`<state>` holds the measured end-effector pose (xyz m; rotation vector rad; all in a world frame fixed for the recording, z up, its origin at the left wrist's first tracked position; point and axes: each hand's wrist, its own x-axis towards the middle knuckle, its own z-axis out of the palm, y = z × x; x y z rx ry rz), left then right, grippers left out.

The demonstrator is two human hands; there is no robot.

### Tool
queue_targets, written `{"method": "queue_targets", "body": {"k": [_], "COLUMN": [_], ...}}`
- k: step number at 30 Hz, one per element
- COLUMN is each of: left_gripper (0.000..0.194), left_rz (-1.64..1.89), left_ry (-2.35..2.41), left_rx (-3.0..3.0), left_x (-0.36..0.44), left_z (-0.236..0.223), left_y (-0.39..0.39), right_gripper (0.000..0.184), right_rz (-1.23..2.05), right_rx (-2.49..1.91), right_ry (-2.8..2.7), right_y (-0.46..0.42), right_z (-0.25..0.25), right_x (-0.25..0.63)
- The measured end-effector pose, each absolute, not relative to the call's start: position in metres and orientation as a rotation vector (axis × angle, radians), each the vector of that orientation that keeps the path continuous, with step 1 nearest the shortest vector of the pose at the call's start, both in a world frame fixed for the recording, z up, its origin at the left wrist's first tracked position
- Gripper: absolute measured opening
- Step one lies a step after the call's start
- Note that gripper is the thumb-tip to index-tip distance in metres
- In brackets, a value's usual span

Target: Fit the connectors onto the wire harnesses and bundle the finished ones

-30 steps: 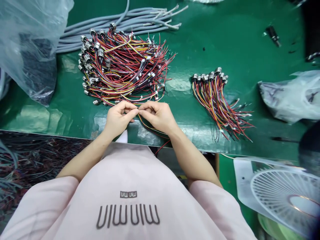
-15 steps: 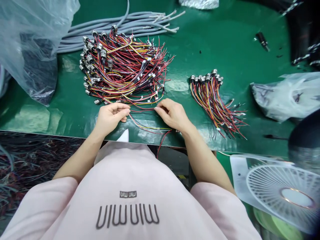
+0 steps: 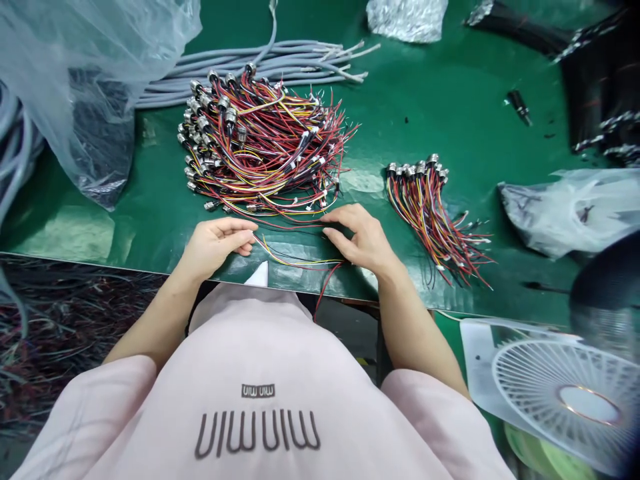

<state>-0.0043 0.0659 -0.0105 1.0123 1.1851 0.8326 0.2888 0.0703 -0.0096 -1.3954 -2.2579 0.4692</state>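
Note:
Between thumb and fingers of my left hand point(image 3: 220, 247), closed in a pinch, is the end of a wire harness point(image 3: 287, 262) with thin red, yellow, white and black wires. The harness curves along the table edge and passes under my right hand point(image 3: 360, 237). That hand is open, thumb and index finger apart, with the fingertips beside red wires at the front of the large pile. This large pile of wire harnesses point(image 3: 280, 147) with round metal connectors lies just beyond both hands. A smaller bundle of similar harnesses point(image 3: 425, 213) lies to the right.
Grey cables point(image 3: 300, 57) lie behind the large pile. A clear plastic bag point(image 3: 100, 127) stands at the left, and another bag point(image 3: 550, 207) lies at the right. A white fan point(image 3: 560, 400) is at the lower right. A red wire point(image 3: 325, 290) hangs over the table edge.
My right thumb and index finger have parted from a pinch at the red wires. My left hand still pinches the harness end. The whole view has shifted slightly.

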Motion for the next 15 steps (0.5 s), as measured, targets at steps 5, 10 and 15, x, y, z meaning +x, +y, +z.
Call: {"method": "queue_targets", "body": {"k": [5,10,15], "left_gripper": [0.031,0.030,0.030], "left_rz": [0.847,0.827,0.886], "left_ry": [1.181,1.141,1.087], "left_rx": [0.965,0.873,0.831], "left_x": [-0.003,-0.002,-0.005], "left_z": [-0.012,-0.012,-0.018], "left_y": [0.065,0.066,0.066], "right_gripper": [0.015,0.022,0.028], "right_rz": [0.392,0.442,0.380], "right_rx": [-1.328,-1.069,-0.803], "right_ry": [-2.139,-2.093,-2.210], "right_y": [0.067,0.094,0.179], "right_z": [0.003,0.057,0.139], "right_x": [0.284,0.251,0.167]}}
